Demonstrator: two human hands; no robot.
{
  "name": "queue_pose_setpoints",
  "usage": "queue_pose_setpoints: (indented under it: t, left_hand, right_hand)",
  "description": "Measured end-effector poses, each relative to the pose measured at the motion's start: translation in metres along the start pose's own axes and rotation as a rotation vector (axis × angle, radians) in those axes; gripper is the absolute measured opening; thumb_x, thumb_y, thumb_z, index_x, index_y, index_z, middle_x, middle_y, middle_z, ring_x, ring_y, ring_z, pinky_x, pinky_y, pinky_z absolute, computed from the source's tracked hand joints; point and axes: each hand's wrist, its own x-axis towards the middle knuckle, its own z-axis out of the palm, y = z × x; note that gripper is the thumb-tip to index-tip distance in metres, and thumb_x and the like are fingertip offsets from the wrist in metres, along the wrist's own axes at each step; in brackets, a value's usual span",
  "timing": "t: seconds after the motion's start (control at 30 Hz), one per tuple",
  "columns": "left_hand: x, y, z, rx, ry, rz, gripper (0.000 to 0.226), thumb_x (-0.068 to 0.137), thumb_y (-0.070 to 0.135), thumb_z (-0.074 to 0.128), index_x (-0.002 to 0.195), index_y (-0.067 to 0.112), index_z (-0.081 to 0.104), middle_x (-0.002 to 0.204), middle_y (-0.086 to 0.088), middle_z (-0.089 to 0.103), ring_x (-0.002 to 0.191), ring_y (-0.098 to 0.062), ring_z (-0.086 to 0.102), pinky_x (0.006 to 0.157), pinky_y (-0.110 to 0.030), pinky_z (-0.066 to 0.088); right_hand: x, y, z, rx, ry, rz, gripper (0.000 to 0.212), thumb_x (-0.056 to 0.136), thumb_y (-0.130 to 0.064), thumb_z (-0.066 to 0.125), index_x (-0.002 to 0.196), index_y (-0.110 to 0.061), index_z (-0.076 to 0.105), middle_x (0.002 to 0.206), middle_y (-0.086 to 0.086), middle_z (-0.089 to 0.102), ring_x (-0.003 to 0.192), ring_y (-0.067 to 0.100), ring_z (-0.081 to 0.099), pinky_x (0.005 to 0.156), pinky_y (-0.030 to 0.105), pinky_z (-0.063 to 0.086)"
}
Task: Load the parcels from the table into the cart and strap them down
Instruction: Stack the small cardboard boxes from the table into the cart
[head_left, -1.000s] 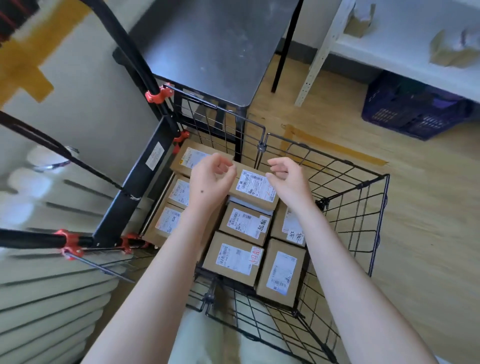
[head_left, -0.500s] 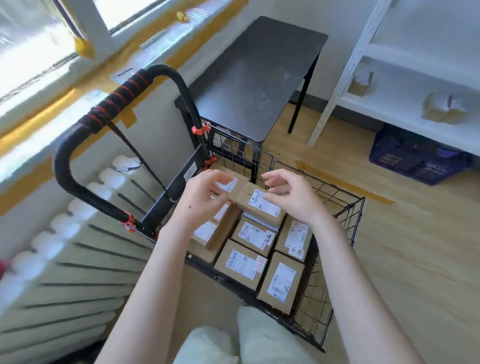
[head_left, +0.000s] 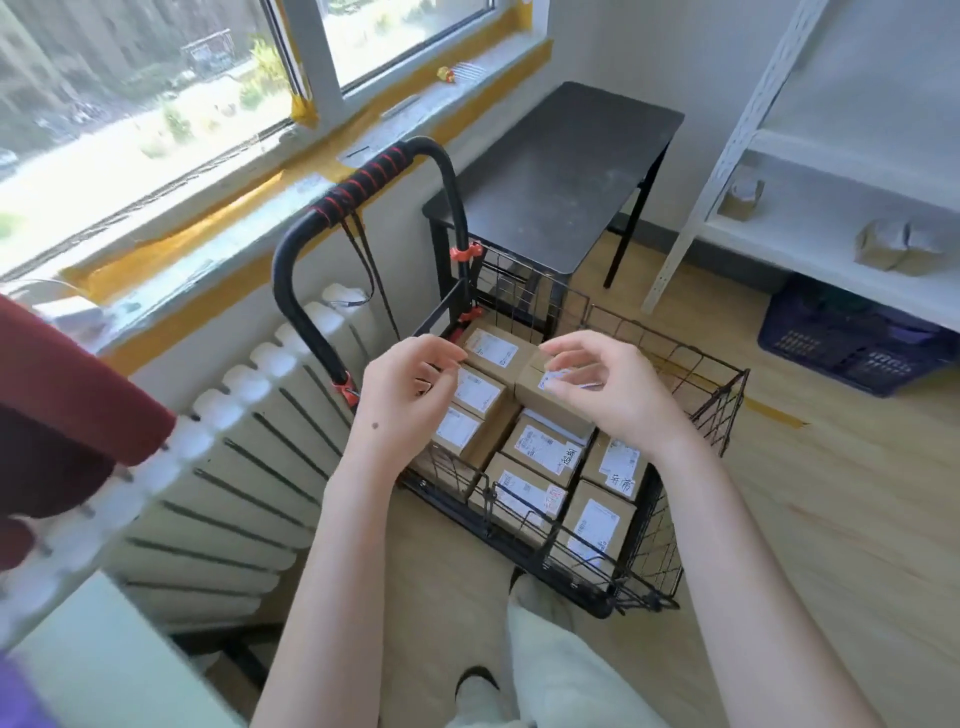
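Note:
A black wire cart (head_left: 691, 364) stands on the floor with several brown labelled parcels packed in it. One parcel (head_left: 543, 402) lies on top of the others at the back. My left hand (head_left: 410, 387) and my right hand (head_left: 610, 387) hover above the rear parcels with fingers loosely curled and nothing visible in them. The right fingertips overlap the top parcel's label in view; I cannot tell if they touch it. A black strap (head_left: 371, 265) hangs from the cart's handle (head_left: 363, 182), which is wound with red cord.
The black table (head_left: 561, 171) stands just behind the cart. A white radiator (head_left: 223, 467) runs along the left under the window. A white shelf (head_left: 831, 244) holds small parcels at the right, above a blue crate (head_left: 841, 343). Red cloth (head_left: 62, 395) lies on the radiator.
The view has pulled up and back, so the cart looks smaller and the window appears. Both hands stay together above the top parcel, now a little higher.

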Motion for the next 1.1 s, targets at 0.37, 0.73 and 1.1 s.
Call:
queue_pose_setpoints:
  t: [0.37, 0.73, 1.1]
  left_hand:
    - [-0.092, 0.012, -0.050, -0.021, 0.201, -0.072, 0.016, 0.091, 0.008, 0.058, 0.095, 0.020, 0.068, 0.097, 0.005, 0.067, 0.082, -0.008, 0.063, 0.074, -0.019, 0.054]
    - [-0.161, 0.045, -0.049, 0.078, 0.442, -0.168, 0.017, 0.090, 0.007, 0.060, 0.093, 0.021, 0.067, 0.092, 0.008, 0.067, 0.079, -0.006, 0.062, 0.069, -0.010, 0.048]
    - [-0.264, 0.075, -0.012, 0.180, 0.590, -0.399, 0.040, 0.079, -0.005, 0.063, 0.101, 0.027, 0.062, 0.101, 0.007, 0.061, 0.085, -0.005, 0.061, 0.074, -0.014, 0.051]
  right_hand:
    - [-0.054, -0.048, 0.042, -0.068, -0.131, -0.178, 0.030, 0.088, -0.020, 0.067, 0.117, -0.028, 0.062, 0.103, -0.015, 0.064, 0.093, -0.002, 0.062, 0.070, 0.009, 0.047]
    - [-0.078, -0.064, 0.049, -0.070, -0.359, -0.393, 0.028, 0.087, -0.021, 0.069, 0.111, -0.034, 0.063, 0.098, -0.016, 0.066, 0.088, -0.003, 0.065, 0.081, 0.021, 0.053]
    - [-0.119, -0.052, 0.058, -0.103, -0.678, -0.579, 0.039, 0.083, -0.018, 0.073, 0.117, -0.032, 0.062, 0.113, -0.012, 0.063, 0.108, 0.004, 0.058, 0.091, 0.020, 0.048]
